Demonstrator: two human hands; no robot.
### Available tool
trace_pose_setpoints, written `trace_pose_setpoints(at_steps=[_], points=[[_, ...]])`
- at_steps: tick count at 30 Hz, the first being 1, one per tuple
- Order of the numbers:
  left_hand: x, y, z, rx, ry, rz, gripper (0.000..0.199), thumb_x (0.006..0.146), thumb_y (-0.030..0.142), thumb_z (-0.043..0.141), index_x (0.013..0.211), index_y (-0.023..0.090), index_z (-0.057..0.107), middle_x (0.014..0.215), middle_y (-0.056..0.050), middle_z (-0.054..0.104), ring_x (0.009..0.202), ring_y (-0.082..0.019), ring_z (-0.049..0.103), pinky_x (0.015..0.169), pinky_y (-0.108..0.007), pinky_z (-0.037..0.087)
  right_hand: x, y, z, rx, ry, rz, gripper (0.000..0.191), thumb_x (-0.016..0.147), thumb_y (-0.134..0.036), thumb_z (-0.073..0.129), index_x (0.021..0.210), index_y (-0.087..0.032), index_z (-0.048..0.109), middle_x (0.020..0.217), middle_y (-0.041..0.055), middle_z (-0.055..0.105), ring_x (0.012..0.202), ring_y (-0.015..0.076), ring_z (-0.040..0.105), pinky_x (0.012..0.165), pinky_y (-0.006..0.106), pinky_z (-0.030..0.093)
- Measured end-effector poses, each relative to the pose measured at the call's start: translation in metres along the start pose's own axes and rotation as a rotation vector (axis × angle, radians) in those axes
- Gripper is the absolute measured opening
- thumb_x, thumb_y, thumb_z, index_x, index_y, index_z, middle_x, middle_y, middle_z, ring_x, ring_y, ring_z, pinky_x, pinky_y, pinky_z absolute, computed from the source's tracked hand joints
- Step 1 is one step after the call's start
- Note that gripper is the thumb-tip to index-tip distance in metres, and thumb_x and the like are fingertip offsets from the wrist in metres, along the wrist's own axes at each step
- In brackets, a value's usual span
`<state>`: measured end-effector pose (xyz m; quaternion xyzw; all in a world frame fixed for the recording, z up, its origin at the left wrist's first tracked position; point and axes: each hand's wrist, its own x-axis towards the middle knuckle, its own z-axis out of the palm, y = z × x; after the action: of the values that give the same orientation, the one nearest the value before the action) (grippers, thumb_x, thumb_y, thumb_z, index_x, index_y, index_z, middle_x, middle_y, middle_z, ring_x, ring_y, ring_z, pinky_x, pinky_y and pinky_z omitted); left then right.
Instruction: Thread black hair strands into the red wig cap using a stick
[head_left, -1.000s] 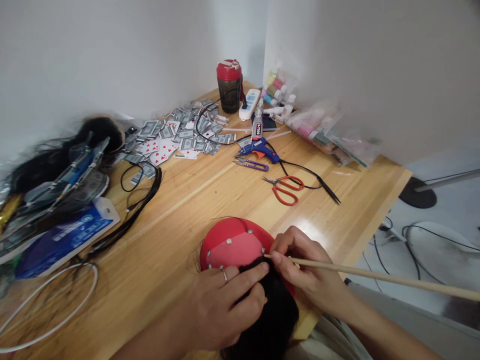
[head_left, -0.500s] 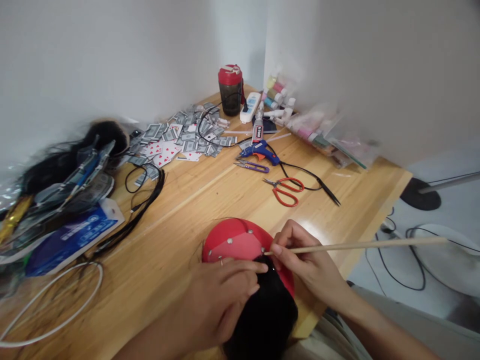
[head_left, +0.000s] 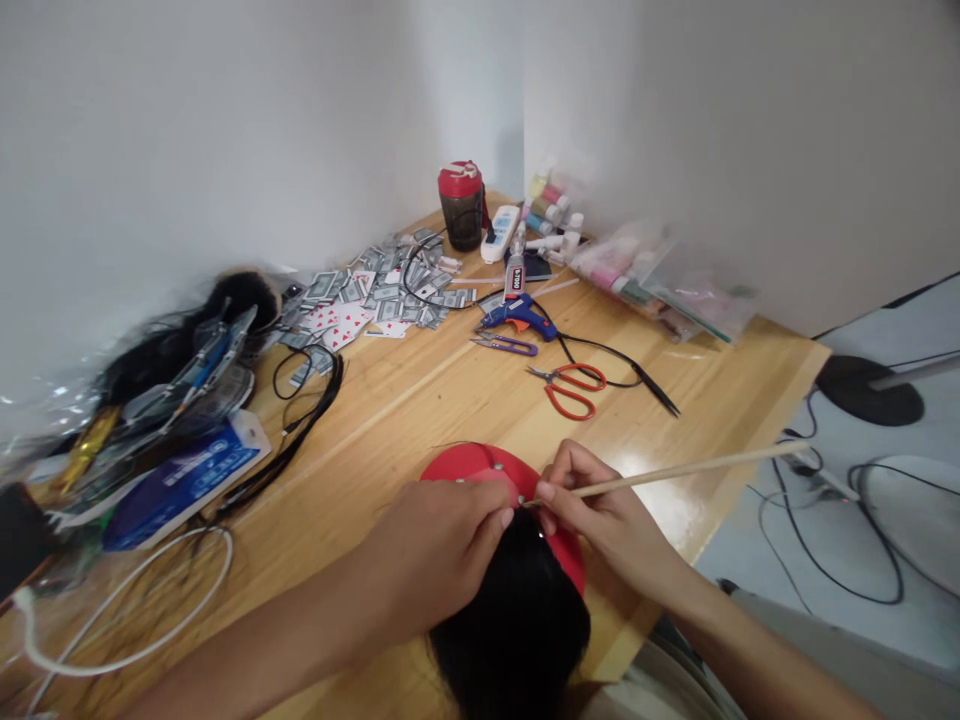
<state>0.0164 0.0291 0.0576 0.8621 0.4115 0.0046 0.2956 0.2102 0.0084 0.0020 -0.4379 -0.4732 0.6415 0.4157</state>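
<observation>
A red dome-shaped form (head_left: 480,461) with small silvery studs stands near the table's front edge. Black hair (head_left: 517,610) covers its near side and hangs down toward me. My right hand (head_left: 592,500) pinches a thin wooden stick (head_left: 675,471), whose tip touches the place where the hair meets the red surface. On the left of that tip, my left hand (head_left: 442,535) is closed over the form and the hair's upper edge. Whatever its fingertips grip is too small to make out.
Orange-handled scissors (head_left: 574,390), purple snips (head_left: 510,345) and a blue glue gun (head_left: 517,317) lie beyond the form. Playing cards (head_left: 341,322) and a red-lidded bottle (head_left: 461,210) are farther back. Black hair bundles (head_left: 180,340) and a white cable (head_left: 135,665) occupy the left.
My left hand has drawn its fingers in and now covers more of the red form. The stick's far end has tilted up. The camera view has shifted slightly.
</observation>
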Motion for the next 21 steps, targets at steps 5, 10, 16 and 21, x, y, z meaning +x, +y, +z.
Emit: trace_pose_setpoints(at_steps=[5,10,16,21], points=[[0.006,0.01,-0.008,0.194,-0.112,-0.062,0.027,0.1,0.023,0.034,0.085,0.02,0.057,0.069,-0.001,0.065,0.061,-0.022,0.066,0.051,-0.031,0.028,0.002,0.001,-0.002,0.04,-0.027,0.005,0.034,0.091,-0.045,0.065,0.073,-0.022,0.048,0.058,-0.0054,0.058,0.052,0.0103,0.045,0.05,0.024,0.032],[0.009,0.015,-0.012,0.291,-0.164,-0.104,0.031,0.1,0.024,0.03,0.088,0.02,0.058,0.073,-0.005,0.069,0.065,-0.026,0.069,0.052,-0.032,0.032,0.005,0.001,-0.002,0.069,-0.067,-0.006,0.033,0.092,-0.045,0.064,0.074,-0.022,0.048,0.058,-0.0056,0.058,0.051,0.0102,0.044,0.05,0.025,0.03],[0.013,0.017,-0.013,0.309,-0.192,-0.104,0.029,0.1,0.023,0.031,0.089,0.02,0.059,0.076,-0.005,0.071,0.068,-0.029,0.072,0.053,-0.033,0.04,0.006,0.003,-0.003,0.1,-0.09,-0.009,0.033,0.092,-0.046,0.064,0.075,-0.022,0.048,0.059,-0.005,0.059,0.052,0.0103,0.044,0.051,0.026,0.029],[0.016,0.021,-0.014,0.343,-0.218,-0.108,0.027,0.096,0.019,0.033,0.089,0.02,0.06,0.076,-0.007,0.072,0.069,-0.031,0.072,0.056,-0.036,0.048,0.008,0.004,-0.004,0.134,-0.107,-0.018,0.033,0.093,-0.045,0.063,0.076,-0.022,0.048,0.058,-0.0054,0.059,0.052,0.01,0.045,0.052,0.026,0.029]])
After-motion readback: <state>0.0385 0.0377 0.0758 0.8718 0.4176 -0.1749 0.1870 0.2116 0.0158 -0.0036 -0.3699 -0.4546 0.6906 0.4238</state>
